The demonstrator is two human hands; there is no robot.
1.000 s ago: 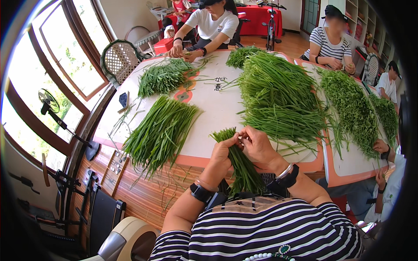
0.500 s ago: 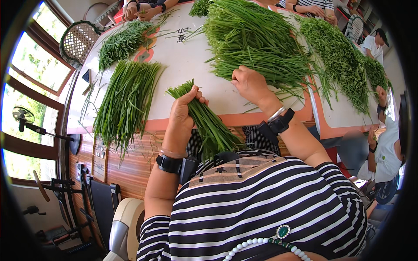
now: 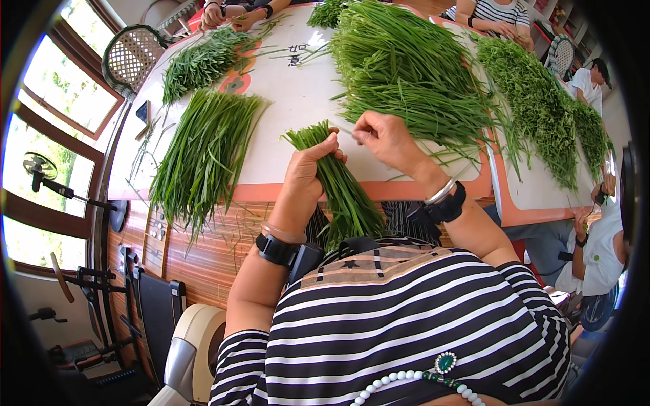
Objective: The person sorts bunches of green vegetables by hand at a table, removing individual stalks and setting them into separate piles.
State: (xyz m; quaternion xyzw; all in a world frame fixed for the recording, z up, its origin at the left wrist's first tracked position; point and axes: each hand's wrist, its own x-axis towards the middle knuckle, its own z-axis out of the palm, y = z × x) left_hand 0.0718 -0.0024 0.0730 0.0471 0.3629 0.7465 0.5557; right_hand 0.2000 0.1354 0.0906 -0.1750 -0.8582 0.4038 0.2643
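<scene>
Loosening the left hand (image 3: 308, 166) could let stalks slide out of the bunch (image 3: 347, 196), since its wrapped fingers alone seem to hold it together; the bunch slants across the near edge of the table (image 3: 288, 101), long ends hanging toward the lap. The right hand (image 3: 391, 140) is just right of its upper end, fingers bent toward the thumb, but blur means I cannot tell whether they pinch anything. A hard tug there might snap or dislodge stalks. The left pile (image 3: 206, 142) droops past the table edge, so a brush from the left forearm (image 3: 261, 287) could drag some down. Counted: one bunch held; four piles on this table, adding a large pile (image 3: 406, 74), a far-left pile (image 3: 203, 64) and a small pile (image 3: 325, 13); farther right, one long heap (image 3: 531, 101) and one narrower heap (image 3: 590, 132). Loose stalks (image 3: 443, 159) are too scattered to count.
</scene>
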